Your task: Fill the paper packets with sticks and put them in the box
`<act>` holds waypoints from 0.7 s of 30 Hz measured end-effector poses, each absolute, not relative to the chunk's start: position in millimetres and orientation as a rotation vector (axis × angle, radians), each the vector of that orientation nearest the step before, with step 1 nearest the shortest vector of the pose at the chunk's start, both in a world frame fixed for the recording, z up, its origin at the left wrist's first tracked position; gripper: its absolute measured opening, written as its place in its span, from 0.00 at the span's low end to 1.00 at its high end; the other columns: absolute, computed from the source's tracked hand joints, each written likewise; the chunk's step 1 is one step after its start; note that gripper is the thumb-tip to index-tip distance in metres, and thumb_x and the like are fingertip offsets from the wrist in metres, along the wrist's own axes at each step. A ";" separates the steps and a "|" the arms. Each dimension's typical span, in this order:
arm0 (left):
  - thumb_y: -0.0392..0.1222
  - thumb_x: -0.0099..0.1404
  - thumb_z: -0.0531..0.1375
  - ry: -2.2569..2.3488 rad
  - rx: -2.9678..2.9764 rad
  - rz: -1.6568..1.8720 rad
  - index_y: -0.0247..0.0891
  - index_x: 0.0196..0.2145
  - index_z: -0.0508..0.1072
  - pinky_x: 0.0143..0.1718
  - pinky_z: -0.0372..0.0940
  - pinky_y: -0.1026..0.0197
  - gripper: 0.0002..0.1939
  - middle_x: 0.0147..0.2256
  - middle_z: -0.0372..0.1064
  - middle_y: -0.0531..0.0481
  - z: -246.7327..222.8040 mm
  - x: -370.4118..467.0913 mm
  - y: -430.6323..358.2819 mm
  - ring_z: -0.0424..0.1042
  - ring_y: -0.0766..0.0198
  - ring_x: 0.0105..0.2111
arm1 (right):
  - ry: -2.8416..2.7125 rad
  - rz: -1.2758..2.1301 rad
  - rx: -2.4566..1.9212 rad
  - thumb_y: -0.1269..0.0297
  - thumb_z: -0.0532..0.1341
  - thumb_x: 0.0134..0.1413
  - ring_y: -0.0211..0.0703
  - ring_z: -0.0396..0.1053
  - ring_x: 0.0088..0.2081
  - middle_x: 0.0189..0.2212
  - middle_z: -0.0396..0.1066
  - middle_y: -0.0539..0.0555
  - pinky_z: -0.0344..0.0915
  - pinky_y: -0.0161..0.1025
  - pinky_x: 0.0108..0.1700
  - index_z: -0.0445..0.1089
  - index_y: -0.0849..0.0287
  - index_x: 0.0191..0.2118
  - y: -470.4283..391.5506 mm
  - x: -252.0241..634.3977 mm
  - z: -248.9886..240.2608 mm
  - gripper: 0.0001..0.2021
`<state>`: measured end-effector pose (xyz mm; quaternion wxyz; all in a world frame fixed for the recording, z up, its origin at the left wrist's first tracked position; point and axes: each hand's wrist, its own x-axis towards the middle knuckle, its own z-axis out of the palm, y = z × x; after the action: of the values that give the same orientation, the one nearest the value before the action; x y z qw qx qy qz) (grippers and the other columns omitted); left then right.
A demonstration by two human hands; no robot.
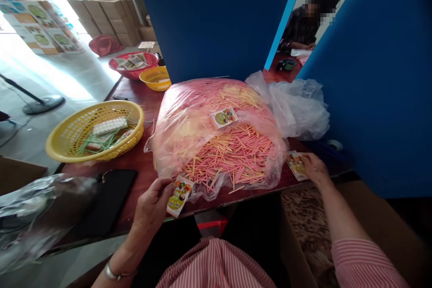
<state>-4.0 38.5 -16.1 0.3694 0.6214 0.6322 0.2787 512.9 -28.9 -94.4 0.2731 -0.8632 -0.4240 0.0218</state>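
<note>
A large clear plastic bag lies open on the dark red table, filled with many thin pink and yellow sticks. A small printed packet rests on top of the bag. At the table's front edge, left of the sticks, my left hand is closed with its fingertips on a printed packet. To the right of the bag, my right hand is closed on another printed packet near the table's edge.
On the left stand a yellow basket with green strips and packets, a black flat case and crumpled plastic. Smaller baskets are behind. Blue panels rise behind the bag. A person sits beyond the gap. An open carton is below right.
</note>
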 end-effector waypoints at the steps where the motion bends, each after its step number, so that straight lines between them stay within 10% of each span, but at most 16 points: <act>1: 0.51 0.59 0.57 1.668 1.646 0.685 0.39 0.35 0.71 0.27 0.65 0.65 0.13 0.27 0.73 0.54 -17.0 -9.9 36.8 0.71 0.64 0.26 | -1.172 0.069 -2.318 0.61 0.53 0.44 0.50 0.68 0.32 0.27 0.71 0.59 0.64 0.50 0.40 0.71 0.59 0.28 -25.8 510.4 -99.2 0.12; 9: 0.45 0.62 0.51 1.817 2.176 0.473 0.38 0.33 0.70 0.40 0.64 0.56 0.11 0.34 0.70 0.44 -31.0 -12.3 33.8 0.69 0.55 0.36 | -1.379 -0.357 -2.119 0.63 0.51 0.54 0.57 0.66 0.42 0.38 0.70 0.66 0.61 0.55 0.47 0.68 0.65 0.42 -23.9 437.3 -62.2 0.15; 21: 0.48 0.61 0.55 1.845 2.181 0.016 0.35 0.40 0.70 0.42 0.61 0.55 0.15 0.39 0.68 0.41 -38.0 0.7 42.8 0.67 0.53 0.41 | -2.625 -0.037 -1.407 0.78 0.54 0.52 0.49 0.63 0.42 0.42 0.70 0.57 0.63 0.46 0.45 0.70 0.58 0.44 2.1 314.0 -48.7 0.15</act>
<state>0.7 42.8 -38.0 0.1422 0.7557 0.6393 0.0054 314.0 2.1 -48.7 0.0813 -0.4709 -0.8783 -0.0123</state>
